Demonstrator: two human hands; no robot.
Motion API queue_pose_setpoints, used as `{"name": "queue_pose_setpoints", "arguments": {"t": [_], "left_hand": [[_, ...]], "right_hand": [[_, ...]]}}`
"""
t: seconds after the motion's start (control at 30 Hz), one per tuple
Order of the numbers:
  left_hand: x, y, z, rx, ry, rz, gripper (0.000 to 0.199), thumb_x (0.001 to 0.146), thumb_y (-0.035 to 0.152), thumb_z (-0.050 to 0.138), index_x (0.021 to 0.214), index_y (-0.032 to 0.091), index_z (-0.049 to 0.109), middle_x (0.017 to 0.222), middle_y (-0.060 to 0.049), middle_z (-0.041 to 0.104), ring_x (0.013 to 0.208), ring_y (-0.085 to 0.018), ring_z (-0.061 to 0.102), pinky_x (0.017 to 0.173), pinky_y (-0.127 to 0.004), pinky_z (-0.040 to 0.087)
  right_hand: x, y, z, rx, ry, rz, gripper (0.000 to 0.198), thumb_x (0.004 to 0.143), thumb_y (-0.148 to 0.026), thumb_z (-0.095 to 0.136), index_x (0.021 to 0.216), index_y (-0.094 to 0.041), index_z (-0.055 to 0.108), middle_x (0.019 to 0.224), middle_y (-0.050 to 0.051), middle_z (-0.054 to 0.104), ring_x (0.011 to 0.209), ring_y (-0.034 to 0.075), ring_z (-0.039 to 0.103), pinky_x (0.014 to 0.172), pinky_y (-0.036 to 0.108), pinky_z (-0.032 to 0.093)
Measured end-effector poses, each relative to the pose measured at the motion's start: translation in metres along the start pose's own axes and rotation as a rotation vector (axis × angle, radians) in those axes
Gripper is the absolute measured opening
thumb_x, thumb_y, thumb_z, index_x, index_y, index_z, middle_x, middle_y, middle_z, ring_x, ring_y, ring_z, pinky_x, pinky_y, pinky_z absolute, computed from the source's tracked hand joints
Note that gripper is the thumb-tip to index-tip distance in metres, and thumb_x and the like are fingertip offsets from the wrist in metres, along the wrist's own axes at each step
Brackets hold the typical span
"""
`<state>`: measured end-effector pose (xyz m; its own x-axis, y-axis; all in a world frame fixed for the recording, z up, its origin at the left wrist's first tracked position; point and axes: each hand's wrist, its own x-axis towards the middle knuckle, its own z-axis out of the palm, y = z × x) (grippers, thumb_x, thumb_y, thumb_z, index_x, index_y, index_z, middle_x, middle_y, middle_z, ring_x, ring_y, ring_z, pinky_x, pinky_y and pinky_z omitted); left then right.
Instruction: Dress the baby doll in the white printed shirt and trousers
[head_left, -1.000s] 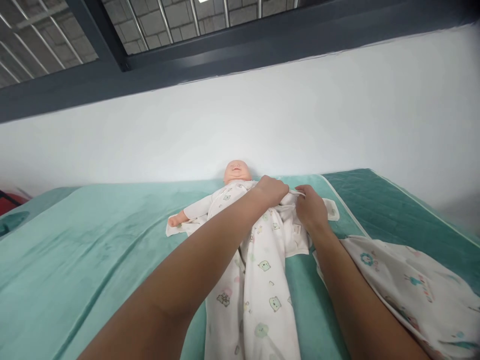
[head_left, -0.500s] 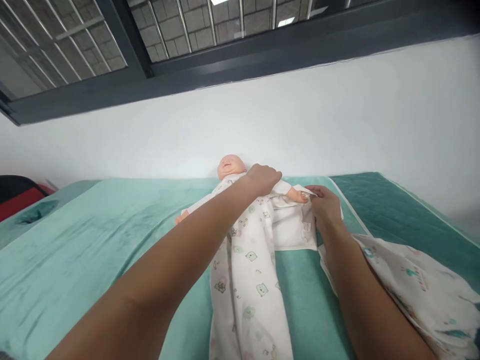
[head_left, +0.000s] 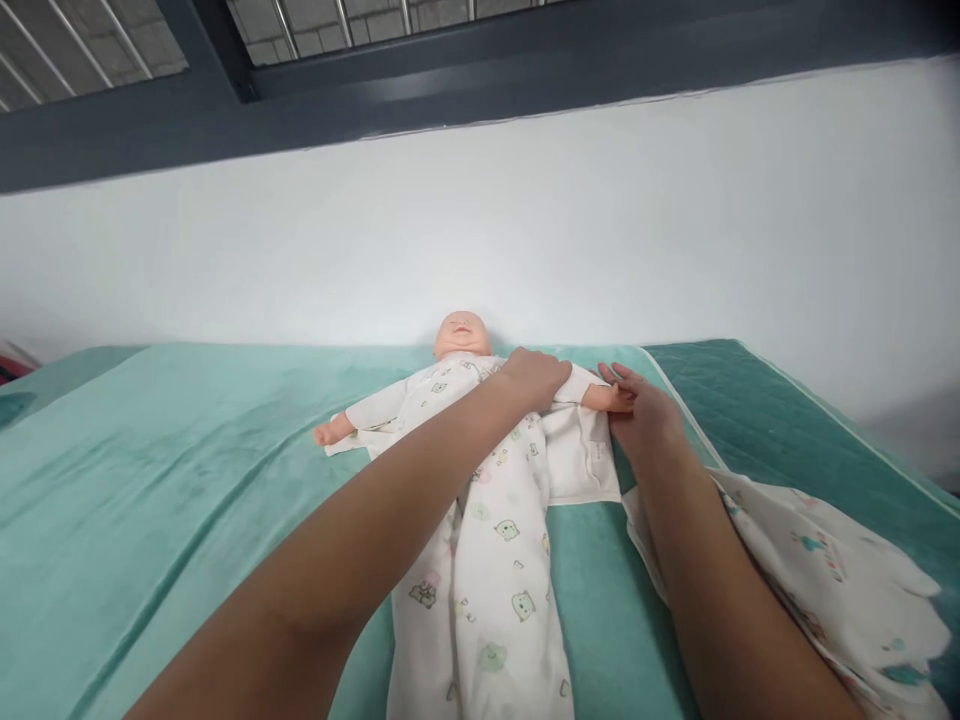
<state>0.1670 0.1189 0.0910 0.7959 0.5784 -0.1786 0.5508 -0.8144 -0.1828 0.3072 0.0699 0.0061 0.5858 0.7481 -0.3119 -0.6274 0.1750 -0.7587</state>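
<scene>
A baby doll (head_left: pixel 461 336) lies on its back, dressed in white clothes with small printed animals. My left hand (head_left: pixel 536 378) reaches across its chest, closed around the sleeved upper arm on the right side. At the end of that arm, my right hand (head_left: pixel 645 405) has its fingers curved around the doll's bare hand (head_left: pixel 611 398); the fingertips are partly hidden. Under this arm a white garment (head_left: pixel 581 465) lies spread open. The doll's other arm (head_left: pixel 375 405) stretches out to the left, with a bit of white cloth beneath it.
A light green cover (head_left: pixel 187 450) lies under the doll, with a darker green quilted part (head_left: pixel 750 420) on the right. Beside my right forearm is a crumpled printed white cloth (head_left: pixel 847 560). Behind stand a white wall (head_left: pixel 300 250) and a dark window frame (head_left: pixel 420 95).
My right hand has moved from the white cloth's edge to the doll's hand. My left hand stays on the upper arm. The view has tilted down, and more of the doll's left-side arm shows.
</scene>
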Motion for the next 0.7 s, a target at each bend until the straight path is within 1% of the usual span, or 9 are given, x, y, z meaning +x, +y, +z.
{"name": "queue_pose_setpoints", "arguments": {"t": [0.1,0.2,0.23,0.3,0.37,0.47,0.53,0.6,0.7], "left_hand": [[-0.015,0.002,-0.001,-0.085,0.095,-0.041,0.030,0.083,0.014,0.055,0.113,0.015,0.058,0.117,-0.011,0.066,0.107,-0.028,0.063,0.083,-0.040,0.049],[-0.054,-0.002,0.003,-0.282,0.321,-0.130,0.028,0.089,0.021,0.050,0.116,0.018,0.058,0.121,-0.009,0.066,0.108,-0.027,0.061,0.082,-0.039,0.049],[-0.070,-0.005,0.007,-0.358,0.407,-0.193,0.027,0.092,0.025,0.048,0.116,0.020,0.059,0.121,-0.007,0.066,0.109,-0.026,0.061,0.084,-0.039,0.049],[-0.100,-0.013,0.020,-0.498,0.569,-0.304,0.025,0.094,0.030,0.047,0.113,0.021,0.061,0.120,-0.005,0.067,0.113,-0.025,0.060,0.095,-0.040,0.046],[-0.124,-0.024,0.038,-0.680,0.696,-0.374,0.023,0.094,0.031,0.047,0.110,0.023,0.062,0.119,-0.004,0.067,0.115,-0.023,0.059,0.100,-0.038,0.044],[-0.139,-0.040,0.062,-0.984,0.792,-0.415,0.027,0.094,0.036,0.048,0.115,0.025,0.061,0.129,-0.003,0.062,0.122,-0.020,0.055,0.104,-0.032,0.043],[-0.139,-0.048,0.072,-1.127,0.801,-0.495,0.032,0.094,0.040,0.049,0.120,0.025,0.059,0.134,-0.004,0.059,0.125,-0.020,0.054,0.106,-0.032,0.042],[-0.136,-0.054,0.077,-1.204,0.779,-0.577,0.034,0.092,0.043,0.051,0.120,0.025,0.060,0.135,-0.005,0.059,0.126,-0.020,0.053,0.107,-0.033,0.040],[-0.132,-0.059,0.078,-1.242,0.741,-0.585,0.034,0.091,0.045,0.053,0.117,0.026,0.062,0.135,-0.004,0.059,0.125,-0.021,0.053,0.105,-0.033,0.041]], "right_hand": [[-0.002,0.000,0.001,-0.122,0.018,-0.209,0.019,0.064,-0.010,0.059,0.080,-0.019,0.063,0.092,0.004,0.071,0.090,0.017,0.068,0.069,0.026,0.056],[-0.005,0.003,0.001,-0.411,0.029,-0.504,0.015,0.066,-0.016,0.059,0.078,-0.019,0.066,0.086,0.003,0.070,0.089,0.019,0.066,0.077,0.030,0.052],[-0.006,0.005,0.001,-0.542,0.020,-0.587,0.016,0.068,-0.018,0.057,0.080,-0.020,0.068,0.086,0.003,0.070,0.088,0.020,0.065,0.080,0.033,0.051],[-0.011,0.010,0.003,-0.800,-0.012,-0.688,0.022,0.071,-0.019,0.052,0.085,-0.021,0.069,0.089,0.004,0.071,0.087,0.022,0.064,0.083,0.038,0.049],[-0.016,0.015,0.006,-0.979,-0.051,-0.713,0.026,0.073,-0.019,0.048,0.089,-0.021,0.069,0.093,0.005,0.071,0.088,0.023,0.064,0.084,0.040,0.047],[-0.029,0.023,0.015,-1.094,-0.163,-0.728,0.026,0.078,-0.022,0.047,0.093,-0.021,0.068,0.099,0.007,0.071,0.094,0.026,0.063,0.089,0.044,0.045],[-0.040,0.029,0.024,-1.114,-0.273,-0.762,0.025,0.082,-0.027,0.049,0.096,-0.021,0.068,0.106,0.008,0.070,0.103,0.027,0.060,0.096,0.046,0.042],[-0.053,0.036,0.032,-1.081,-0.391,-0.764,0.026,0.085,-0.033,0.051,0.102,-0.022,0.068,0.116,0.008,0.067,0.113,0.027,0.056,0.103,0.046,0.038],[-0.070,0.044,0.043,-0.960,-0.542,-0.662,0.031,0.091,-0.042,0.050,0.112,-0.027,0.066,0.129,0.005,0.063,0.123,0.023,0.052,0.109,0.043,0.034]]}}
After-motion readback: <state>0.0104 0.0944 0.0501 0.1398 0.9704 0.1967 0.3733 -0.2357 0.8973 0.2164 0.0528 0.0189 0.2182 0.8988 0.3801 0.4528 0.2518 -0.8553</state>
